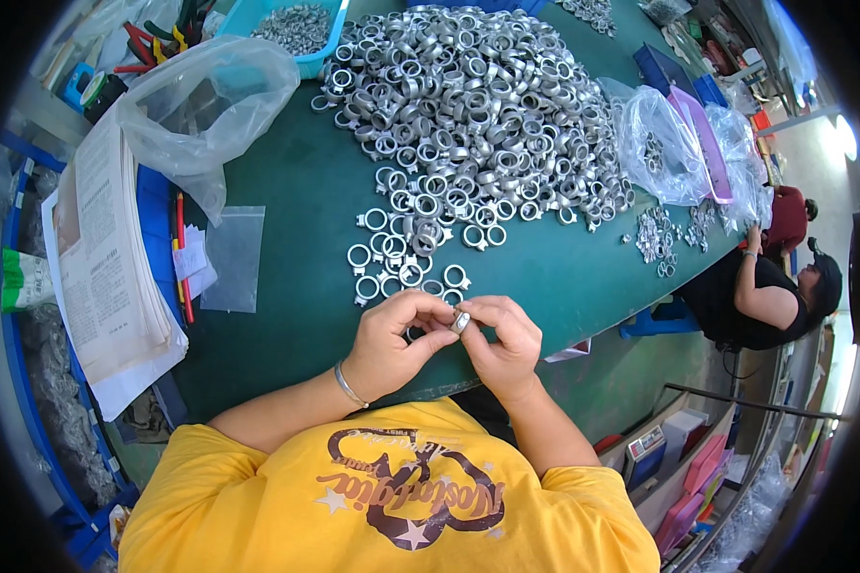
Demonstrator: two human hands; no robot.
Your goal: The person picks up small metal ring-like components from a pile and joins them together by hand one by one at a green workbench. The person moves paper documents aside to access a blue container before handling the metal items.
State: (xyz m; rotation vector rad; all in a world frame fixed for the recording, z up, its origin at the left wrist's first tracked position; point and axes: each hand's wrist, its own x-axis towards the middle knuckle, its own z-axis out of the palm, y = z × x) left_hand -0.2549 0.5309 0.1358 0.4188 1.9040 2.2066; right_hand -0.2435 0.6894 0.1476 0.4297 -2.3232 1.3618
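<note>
A small silvery metal ring (461, 323) is pinched between the fingertips of both my hands, just above the near edge of the table. My left hand (390, 346), with a bracelet at the wrist, is closed on the ring's left side. From the other side, my right hand (508, 346) grips it between thumb and fingers. Several loose metal rings (392, 246) lie right beyond my fingers, each with a small lug. Behind them rises a large heap of similar rings (468, 105). My fingers hide part of the held ring.
The green table (296, 172) carries a turquoise bin (333, 43) of small metal parts, a clear bag (210, 95), newspapers (115, 248) and pliers (148, 43) at left. On the right are small parts (655, 234), a plastic bag (664, 143) and a seated person (764, 301).
</note>
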